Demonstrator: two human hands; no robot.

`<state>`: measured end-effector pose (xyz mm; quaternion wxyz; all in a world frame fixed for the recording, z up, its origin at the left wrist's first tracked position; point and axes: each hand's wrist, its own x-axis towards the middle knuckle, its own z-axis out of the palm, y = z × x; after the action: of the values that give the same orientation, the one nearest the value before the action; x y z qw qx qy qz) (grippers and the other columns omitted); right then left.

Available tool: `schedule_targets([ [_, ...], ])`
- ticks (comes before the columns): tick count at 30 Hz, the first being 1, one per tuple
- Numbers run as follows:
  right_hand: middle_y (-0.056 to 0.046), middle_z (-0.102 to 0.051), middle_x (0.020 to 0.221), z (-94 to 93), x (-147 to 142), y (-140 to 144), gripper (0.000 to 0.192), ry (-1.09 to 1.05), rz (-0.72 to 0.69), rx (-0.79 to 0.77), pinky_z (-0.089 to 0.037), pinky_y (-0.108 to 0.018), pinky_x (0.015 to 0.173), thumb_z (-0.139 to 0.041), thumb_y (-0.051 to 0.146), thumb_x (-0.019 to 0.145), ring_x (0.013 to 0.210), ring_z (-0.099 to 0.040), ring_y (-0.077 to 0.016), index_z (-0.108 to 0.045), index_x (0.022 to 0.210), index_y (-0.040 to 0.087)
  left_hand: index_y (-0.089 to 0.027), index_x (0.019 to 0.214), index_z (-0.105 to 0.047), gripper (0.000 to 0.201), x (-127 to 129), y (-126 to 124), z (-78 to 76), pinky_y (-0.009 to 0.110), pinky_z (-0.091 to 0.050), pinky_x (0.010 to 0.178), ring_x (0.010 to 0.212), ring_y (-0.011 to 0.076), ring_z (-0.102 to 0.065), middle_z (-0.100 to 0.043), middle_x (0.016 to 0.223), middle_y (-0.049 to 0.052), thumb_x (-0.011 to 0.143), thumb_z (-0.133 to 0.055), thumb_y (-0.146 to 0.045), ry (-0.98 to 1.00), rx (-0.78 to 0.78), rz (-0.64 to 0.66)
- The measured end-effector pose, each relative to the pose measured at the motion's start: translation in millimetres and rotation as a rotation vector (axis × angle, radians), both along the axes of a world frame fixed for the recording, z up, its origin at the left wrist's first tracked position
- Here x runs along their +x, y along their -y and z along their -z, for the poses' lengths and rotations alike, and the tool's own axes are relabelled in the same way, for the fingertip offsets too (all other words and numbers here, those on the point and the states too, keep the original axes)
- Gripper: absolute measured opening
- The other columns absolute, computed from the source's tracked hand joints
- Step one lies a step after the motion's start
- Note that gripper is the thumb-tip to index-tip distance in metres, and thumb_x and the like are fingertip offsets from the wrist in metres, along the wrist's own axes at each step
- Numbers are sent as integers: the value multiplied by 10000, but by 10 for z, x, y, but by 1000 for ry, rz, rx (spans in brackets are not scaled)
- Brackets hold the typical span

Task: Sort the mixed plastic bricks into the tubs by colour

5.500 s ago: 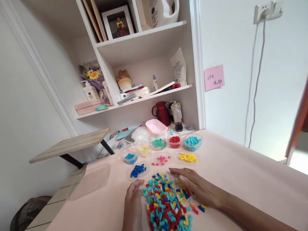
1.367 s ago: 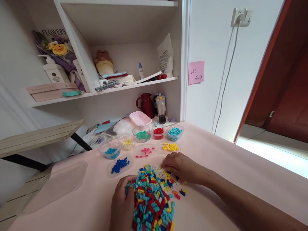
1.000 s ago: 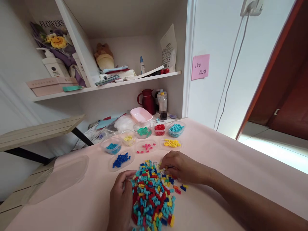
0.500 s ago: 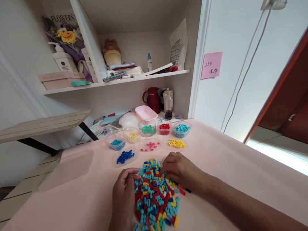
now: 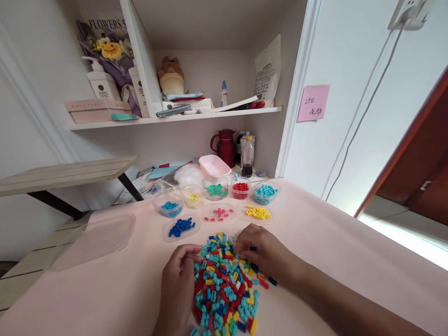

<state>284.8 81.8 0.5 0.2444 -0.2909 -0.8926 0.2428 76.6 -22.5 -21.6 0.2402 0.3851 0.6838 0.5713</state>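
Bricks [image 5: 226, 284] in turquoise, red, yellow, blue, green and other colours are lying in a loose heap on the pink-covered desk [image 5: 322, 242], between the person's two hands. The left hand [image 5: 178, 280] is resting along the heap's left edge, its fingers bending inward and their tips meeting the bricks; whether they are grasping one, I cannot tell. The right hand [image 5: 261, 249] is resting over the heap's upper right, its fingers pointing down among the pieces; their tips are partly hidden, so I cannot tell whether they are pinching anything. A few stray bricks [image 5: 262, 281] are lying just beside the heap, below the right hand.

Beyond the heap, clear containers are holding bricks sorted by colour. Nearest the left hand, a shallow tray [image 5: 165, 232] is carrying dark blue ones; a pink-brick tray [image 5: 210, 209] and a yellow-brick tray [image 5: 241, 212] are standing to its right. Behind these, deeper containers are holding lighter blue, pale yellow, green, red and turquoise bricks. A pink tub [image 5: 214, 165] is sitting behind the green ones, near a dark red jug [image 5: 226, 149]. Well left of the left hand, a large clear tray or lid [image 5: 101, 238] is lying flat.
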Motion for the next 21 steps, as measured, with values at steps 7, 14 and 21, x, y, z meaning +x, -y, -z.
schedule_targets([
  [7,-48,-643,975,-137,35,45,138,-98,104,-254,-486,-284,780,-608,183,765,921,-580,-196,-708,846,232,-197,869,-683,221,5,-6,3,322,-469,772,815,225,-660,-708,769,22,794,-504,-302,5,-9,6],
  [14,-52,-658,965,-153,54,15,106,-178,110,-287,-466,-302,818,-631,207,751,942,-577,-208,-712,819,220,-207,837,-667,217,-27,-30,-29,345,-459,817,847,244,-655,-708,762,18,741,-524,-339,41,-53,-10],
  [21,-46,-664,842,-205,66,-24,137,-401,101,-540,-445,-305,743,-675,300,723,806,-573,-191,-703,782,179,-203,784,-660,289,-153,-85,-58,348,-489,685,742,273,-659,-703,691,23,629,-564,-428,151,-109,-10],
])
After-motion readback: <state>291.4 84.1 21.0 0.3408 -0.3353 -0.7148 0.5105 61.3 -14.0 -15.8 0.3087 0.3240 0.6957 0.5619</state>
